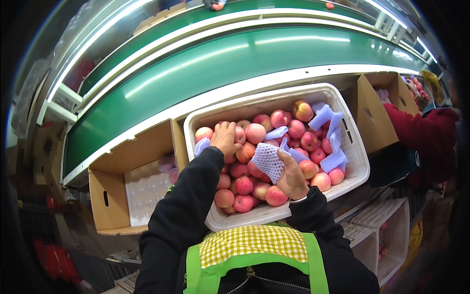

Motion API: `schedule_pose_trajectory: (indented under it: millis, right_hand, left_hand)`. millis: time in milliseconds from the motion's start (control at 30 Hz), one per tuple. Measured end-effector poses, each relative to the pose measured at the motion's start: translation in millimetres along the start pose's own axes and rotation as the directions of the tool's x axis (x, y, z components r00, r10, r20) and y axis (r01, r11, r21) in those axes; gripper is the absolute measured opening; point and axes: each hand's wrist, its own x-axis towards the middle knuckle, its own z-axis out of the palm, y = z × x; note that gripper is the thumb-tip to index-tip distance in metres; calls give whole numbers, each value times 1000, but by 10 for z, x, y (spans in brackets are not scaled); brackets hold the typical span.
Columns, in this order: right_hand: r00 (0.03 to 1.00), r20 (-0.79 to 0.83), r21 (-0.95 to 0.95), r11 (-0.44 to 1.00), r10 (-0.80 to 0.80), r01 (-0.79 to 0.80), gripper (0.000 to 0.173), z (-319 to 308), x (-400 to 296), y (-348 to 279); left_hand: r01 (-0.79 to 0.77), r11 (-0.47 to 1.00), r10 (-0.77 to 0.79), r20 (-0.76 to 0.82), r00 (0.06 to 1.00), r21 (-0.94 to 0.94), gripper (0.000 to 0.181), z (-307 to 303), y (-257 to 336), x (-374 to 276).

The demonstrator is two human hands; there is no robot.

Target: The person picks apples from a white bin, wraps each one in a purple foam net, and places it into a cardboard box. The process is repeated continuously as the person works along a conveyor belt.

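In front of me a white plastic crate (pixel 350 169) holds many red and yellow-blushed apples (pixel 243 185). My left hand (pixel 224 139) reaches over its left part, fingers bent down among the apples; whether one is gripped there is hidden. A pale lilac foam net sleeve (pixel 268 160) is pinched between the thumb and fingers of my right hand (pixel 293 176). It looks flattened above the apples near the crate's middle. More foam sleeves (pixel 335 147) lie loose on the fruit at the right side, and another sleeve (pixel 201 146) is at the left wall beside my left wrist.
An open cardboard box (pixel 106 198) at left contains a white moulded tray (pixel 147 193) and a few sleeved fruits (pixel 168 165). Beyond runs a green conveyor belt (pixel 235 58). At right are another cardboard box (pixel 376 114), a co-worker's red sleeve (pixel 415 125) and stacked white crates (pixel 393 235).
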Motion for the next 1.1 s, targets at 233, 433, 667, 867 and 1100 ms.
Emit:
schedule_pose_trajectory:
  millis: [233,433,667,867,1100]
  right_hand:
    - [992,-57,-193,976,-116,103,26,-90,31,-44]
    - [984,151,-318,947,99,-46,31,50,-26,1]
    - [938,304,-352,935,168,-53,66,251,-261,-113]
    - [832,512,-52,975,212,-216,91,269,-297,73]
    - [810,526,-49,960,260,-276,87,333,-301,91]
  left_hand:
    - [-262,958,232,-228,946,-113,57,-144,198,-208]
    - [-563,814,527,-230,818,-139,60,-291,727,-795]
    - [189,-131,205,160,966,-973,47,-606,481,-974]
    - [666,-587,635,249,731,-460,50,-397,461,-1113]
    - [414,-608,330,258,908,-678,30,-420,534,-1294]
